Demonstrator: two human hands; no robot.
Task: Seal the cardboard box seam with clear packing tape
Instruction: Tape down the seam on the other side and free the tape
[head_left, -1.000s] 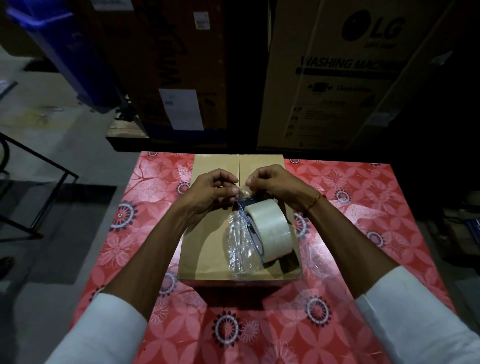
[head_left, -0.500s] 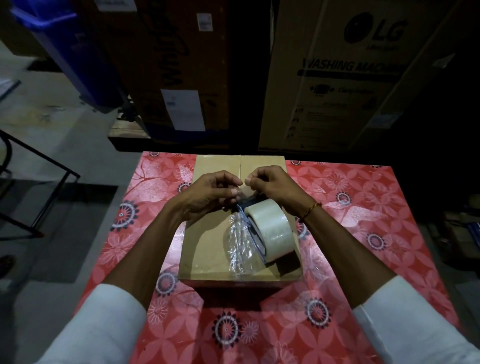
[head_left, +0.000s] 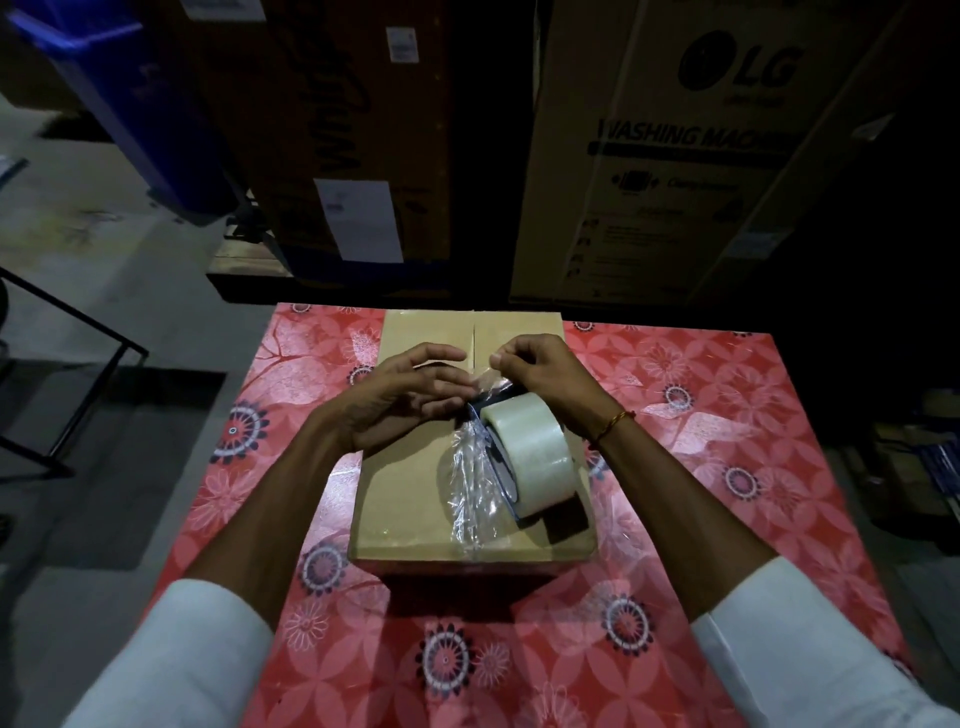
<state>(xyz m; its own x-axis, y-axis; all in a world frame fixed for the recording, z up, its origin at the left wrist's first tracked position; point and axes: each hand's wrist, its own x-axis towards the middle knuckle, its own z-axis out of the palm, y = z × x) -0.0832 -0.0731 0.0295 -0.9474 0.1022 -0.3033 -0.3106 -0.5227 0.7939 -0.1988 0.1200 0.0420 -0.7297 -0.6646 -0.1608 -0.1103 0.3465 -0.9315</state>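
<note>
Cartons (head_left: 670, 156): tall stack beyond both hands, far side of table; right one printed "LG" and "WASHING MACH…", rest dim.
Table (head_left: 701, 467): red floral cloth, under and around both forearms.
Box (head_left: 405, 509): brown cardboard, directly below the hands, flaps shut; lies on table w/ near edge between the forearms.
Seam (head_left: 475, 332): centre line of box top, runs away from viewer; bare section shows beyond the fingertips, between L and R hand.
Roll (head_left: 530, 452): clear tape, stands on edge on box top, just below R wrist, to R of seam; dark core faces L.
Tape strip (head_left: 470, 483): crinkled clear film over seam, from near box edge up to the hands; upper end rises off box toward R fingers.
L hand (head_left: 400, 400): over box L of seam, fingers loosely spread, not gripping; fingertips near tape end, contact cannot be told.
R hand (head_left: 545, 374): over box R of seam, thumb and forefinger pinched on tape end above roll.
Bracelet (head_left: 615, 423): thin cord on R wrist.
</note>
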